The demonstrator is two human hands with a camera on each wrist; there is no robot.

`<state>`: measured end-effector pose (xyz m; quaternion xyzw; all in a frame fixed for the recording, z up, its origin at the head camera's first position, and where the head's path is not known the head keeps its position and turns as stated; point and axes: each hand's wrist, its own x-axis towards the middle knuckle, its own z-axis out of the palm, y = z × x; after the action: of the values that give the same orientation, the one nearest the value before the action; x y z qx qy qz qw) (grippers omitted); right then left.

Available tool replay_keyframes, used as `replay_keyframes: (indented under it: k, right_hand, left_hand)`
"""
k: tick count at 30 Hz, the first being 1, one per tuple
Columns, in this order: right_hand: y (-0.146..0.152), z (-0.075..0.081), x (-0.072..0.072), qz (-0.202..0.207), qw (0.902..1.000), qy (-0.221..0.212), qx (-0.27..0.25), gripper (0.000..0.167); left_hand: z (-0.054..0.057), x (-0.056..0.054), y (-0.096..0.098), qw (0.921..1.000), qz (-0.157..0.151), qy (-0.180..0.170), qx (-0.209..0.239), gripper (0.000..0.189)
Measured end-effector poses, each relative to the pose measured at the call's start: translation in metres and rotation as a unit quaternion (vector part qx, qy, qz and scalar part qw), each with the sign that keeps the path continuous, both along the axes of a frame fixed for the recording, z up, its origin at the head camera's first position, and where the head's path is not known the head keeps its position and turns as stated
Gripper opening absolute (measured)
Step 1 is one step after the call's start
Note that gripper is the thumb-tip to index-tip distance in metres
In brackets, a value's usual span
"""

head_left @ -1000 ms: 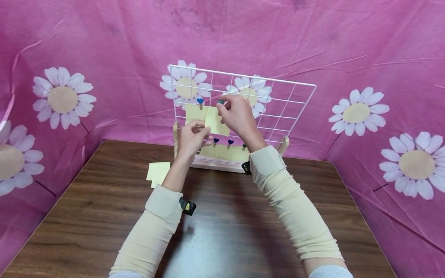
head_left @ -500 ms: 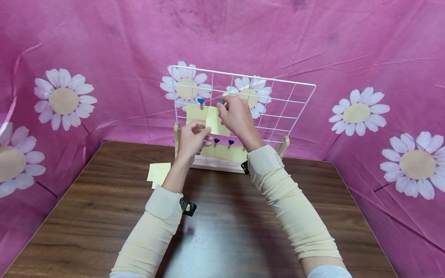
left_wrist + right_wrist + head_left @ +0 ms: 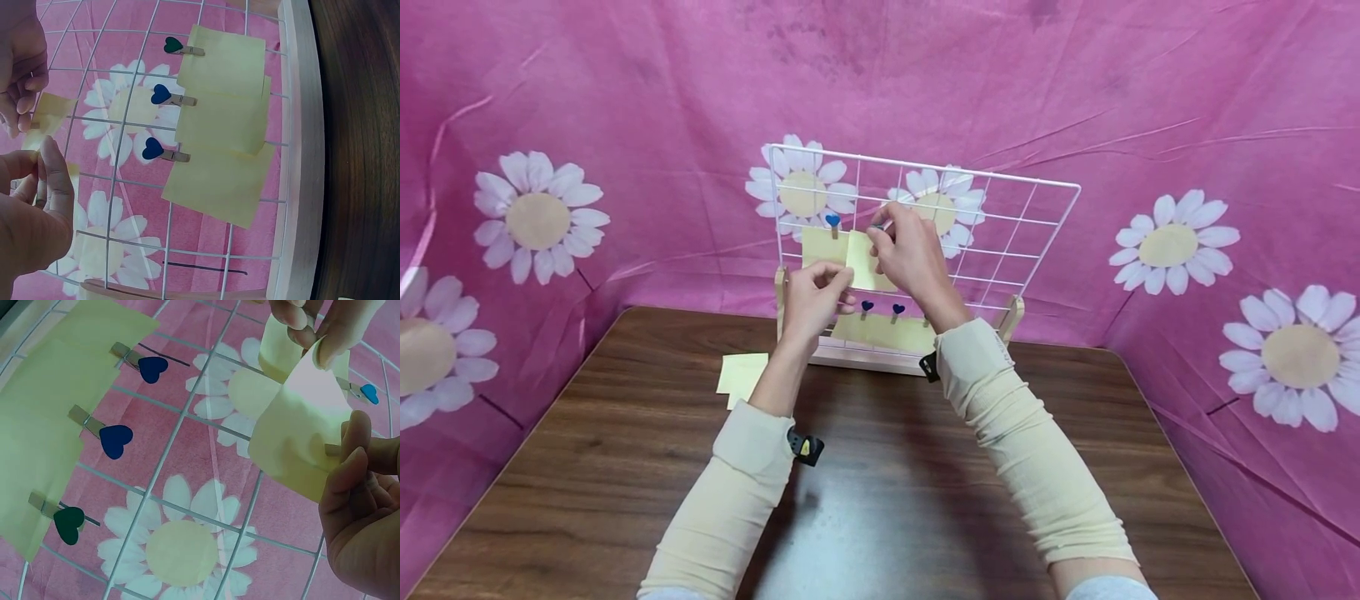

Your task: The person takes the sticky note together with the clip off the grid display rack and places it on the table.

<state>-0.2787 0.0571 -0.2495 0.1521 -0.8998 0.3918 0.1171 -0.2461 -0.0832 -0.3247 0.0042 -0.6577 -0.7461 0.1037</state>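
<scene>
In the head view my left hand [image 3: 816, 300] pinches a pale yellow sticky note [image 3: 861, 260] by its lower left corner, in front of a white wire grid [image 3: 1000, 250]. My right hand [image 3: 917, 250] grips a small clothespin at the note's upper edge; its wooden tip [image 3: 332, 449] shows against the paper in the right wrist view. The fingers cover most of that clothespin. Just left, another sticky note [image 3: 820, 243] hangs from a clothespin with a blue heart [image 3: 832, 221]. Lower down, overlapping sticky notes [image 3: 219, 181] hang from heart clothespins [image 3: 160, 94], two blue and one green.
The grid stands in a wooden base [image 3: 872, 360] toward the back of a brown wooden table [image 3: 1000, 467]. Loose yellow sticky notes [image 3: 741, 372] lie on the tabletop left of the grid. Behind and around hangs a pink cloth [image 3: 700, 100] with daisies.
Both hands stay almost in place at the sticky note. The right fingers have shifted slightly, and the clothespin's teal end now shows less between them.
</scene>
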Motion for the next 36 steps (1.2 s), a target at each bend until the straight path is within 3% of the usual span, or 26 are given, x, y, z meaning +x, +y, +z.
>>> replay_keyframes:
  k: [10,19,25,36]
  right_hand:
    - [0.002,-0.001,0.001,0.01,0.9993,0.026,-0.022,0.015]
    - [0.007,-0.001,0.007,0.024,0.992,0.082,-0.093,0.012]
    - [0.01,-0.004,0.012,0.041,0.9876,0.075,-0.131,0.014]
    - [0.028,-0.005,0.021,0.032,0.9824,0.063,-0.173,0.017]
  left_hand:
    - [0.0,0.003,-0.003,0.9999,-0.001,0.003,-0.014,0.018]
    - [-0.002,0.007,-0.006,0.9996,-0.003,0.009,-0.028,0.018]
    - [-0.002,0.012,-0.008,0.9992,-0.004,0.017,-0.036,0.018]
    - [0.002,0.021,-0.016,0.9986,-0.017,0.033,-0.037,0.019]
